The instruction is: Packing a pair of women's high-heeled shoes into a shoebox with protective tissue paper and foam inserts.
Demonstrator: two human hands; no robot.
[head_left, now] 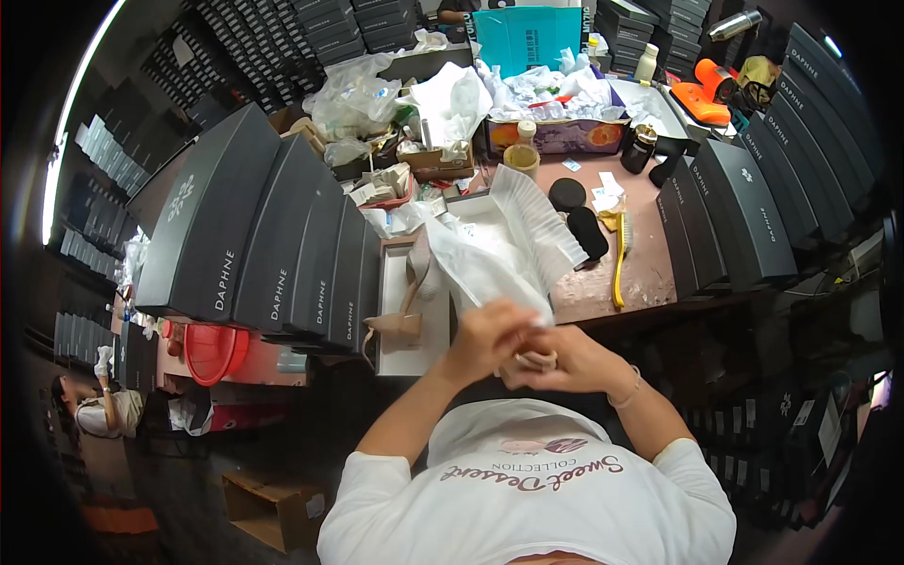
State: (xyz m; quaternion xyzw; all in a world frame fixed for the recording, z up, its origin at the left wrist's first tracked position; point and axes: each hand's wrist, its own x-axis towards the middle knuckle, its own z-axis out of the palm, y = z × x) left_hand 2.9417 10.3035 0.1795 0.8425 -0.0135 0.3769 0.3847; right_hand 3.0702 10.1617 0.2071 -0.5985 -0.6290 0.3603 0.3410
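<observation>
My left hand [497,331] and my right hand [574,360] meet over the near table edge, close to my shirt. My right fingers are closed round a small beige thing [535,361] like a strap, mostly hidden. Pinched and slightly blurred, my left fingers work right above it; what they grip is hidden. White tissue paper [480,264] spreads from just beyond my hands across an open shoe box [431,350]. In the box's left part lies a beige heeled sandal [405,323]. White ribbed foam sheet [537,221] leans at the paper's right.
Dark shoe boxes [212,226] stand upright in a row on the left, with more boxes [730,212] on the right. A yellow-handled brush [619,264] and black pads [587,234] lie right of the paper. Behind are a paper-filled carton [556,139] and a dark jar [639,149].
</observation>
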